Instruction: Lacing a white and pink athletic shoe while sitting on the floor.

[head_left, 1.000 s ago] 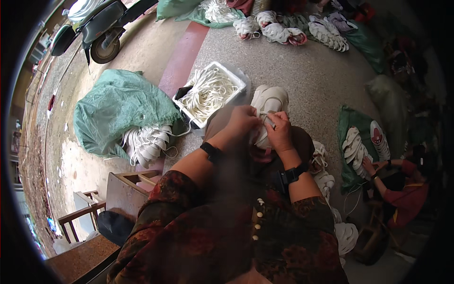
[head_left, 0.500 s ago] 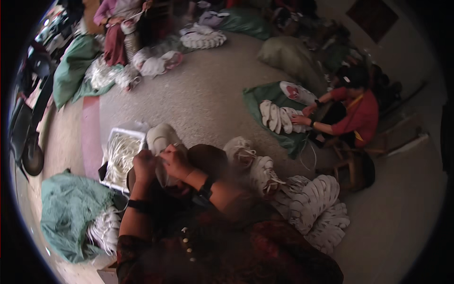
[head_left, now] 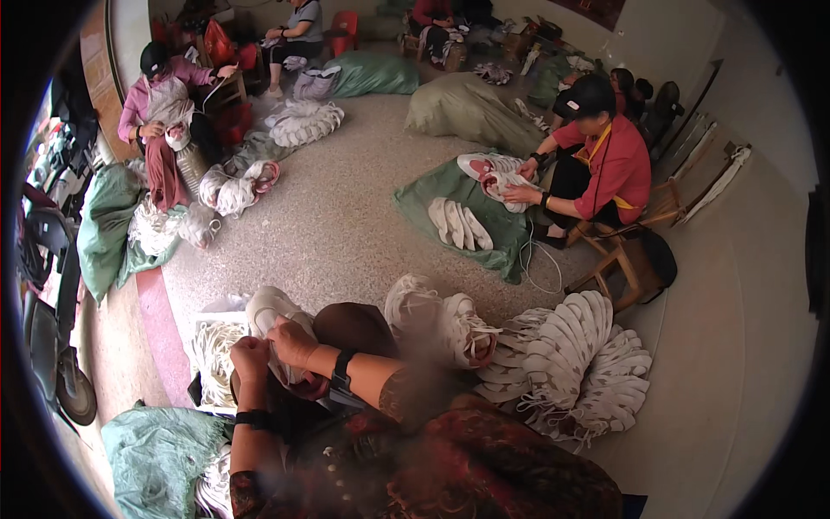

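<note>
**Both hands on a white shoe upper**

I am gripping a white fabric shoe upper [head_left: 275, 316] on my lap: my left hand [head_left: 249, 356] is curling shut around its near edge, my right hand [head_left: 292, 342] is pinching it alongside. Just left of the upper, a white rectangular tray of white laces [head_left: 210, 353] is sitting on the floor; right of it, a heap of white soles [head_left: 571, 359] is lying.

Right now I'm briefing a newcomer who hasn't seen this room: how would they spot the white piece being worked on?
Start at the white tray of laces on the speckled floor. Just right of it, on the person's lap, the left hand and right hand grip one white shoe upper. Unlike the stacked pile, it is single and held.
</note>
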### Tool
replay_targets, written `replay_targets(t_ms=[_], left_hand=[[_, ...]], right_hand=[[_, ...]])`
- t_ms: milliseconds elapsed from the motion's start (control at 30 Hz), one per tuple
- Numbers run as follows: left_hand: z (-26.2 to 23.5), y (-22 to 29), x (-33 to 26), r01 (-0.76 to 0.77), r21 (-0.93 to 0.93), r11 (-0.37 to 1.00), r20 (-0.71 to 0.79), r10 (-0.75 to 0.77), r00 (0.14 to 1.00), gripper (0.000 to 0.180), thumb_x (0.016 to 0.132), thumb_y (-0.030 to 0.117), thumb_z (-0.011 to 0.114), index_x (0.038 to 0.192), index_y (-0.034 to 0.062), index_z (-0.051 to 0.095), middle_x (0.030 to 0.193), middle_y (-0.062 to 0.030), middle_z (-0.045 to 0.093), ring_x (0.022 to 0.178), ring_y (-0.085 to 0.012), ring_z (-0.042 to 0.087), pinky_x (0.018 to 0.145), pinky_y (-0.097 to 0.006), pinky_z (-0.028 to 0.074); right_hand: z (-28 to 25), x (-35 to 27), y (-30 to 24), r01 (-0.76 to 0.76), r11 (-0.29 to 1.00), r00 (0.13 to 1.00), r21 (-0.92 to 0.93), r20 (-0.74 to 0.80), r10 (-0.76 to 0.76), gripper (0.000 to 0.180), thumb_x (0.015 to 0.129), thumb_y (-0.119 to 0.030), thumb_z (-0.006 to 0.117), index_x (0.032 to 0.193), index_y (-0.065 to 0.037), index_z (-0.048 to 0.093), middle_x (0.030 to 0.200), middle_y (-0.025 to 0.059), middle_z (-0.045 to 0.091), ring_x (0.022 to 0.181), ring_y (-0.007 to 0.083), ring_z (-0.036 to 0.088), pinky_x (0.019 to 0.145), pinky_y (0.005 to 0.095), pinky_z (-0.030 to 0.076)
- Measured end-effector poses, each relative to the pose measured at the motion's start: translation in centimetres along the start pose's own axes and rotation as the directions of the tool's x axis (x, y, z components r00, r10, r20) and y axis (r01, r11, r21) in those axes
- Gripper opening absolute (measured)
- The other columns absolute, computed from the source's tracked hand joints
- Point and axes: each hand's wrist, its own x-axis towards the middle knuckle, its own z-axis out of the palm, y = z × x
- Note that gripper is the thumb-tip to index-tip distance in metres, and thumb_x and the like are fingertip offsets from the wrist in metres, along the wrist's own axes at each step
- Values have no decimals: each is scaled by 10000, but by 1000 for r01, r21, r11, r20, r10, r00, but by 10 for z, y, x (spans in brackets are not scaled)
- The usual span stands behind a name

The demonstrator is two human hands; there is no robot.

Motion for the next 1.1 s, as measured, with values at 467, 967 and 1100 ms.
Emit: replay_targets(t_ms=[467, 967, 1100], left_hand=[[5, 22, -14, -287, 588, 756, 168, 233, 958, 196, 760, 200, 586, 751, 14, 648, 715, -210, 632, 704, -387, 627, 637, -461, 494], [-15, 9, -18, -128, 103, 986, 147, 113, 983, 196, 697, 239, 598, 750, 69, 679, 760, -160, 635, 746, -357, 614, 688, -420, 487], [-11, 10, -20, -44, 154, 987, 96, 29, 995, 173, 707, 213, 616, 756, 58, 675, 766, -169, 641, 777, -352, 625, 714, -411, 495]], right_hand=[[2, 5, 3, 37, 991, 994, -132, 105, -24, 203, 802, -184, 518, 777, -26, 644, 863, 235, 578, 813, 373, 602, 724, 428, 486], [-17, 5, -15, 312, 899, 950, -308, 119, -290, 72, 745, -68, 550, 686, -37, 578, 756, 173, 541, 684, 343, 579, 603, 438, 472], [-38, 16, -28, 378, 875, 898, -302, 350, -267, 82, 732, -47, 531, 663, -17, 565, 794, 191, 563, 730, 351, 588, 634, 439, 477]])
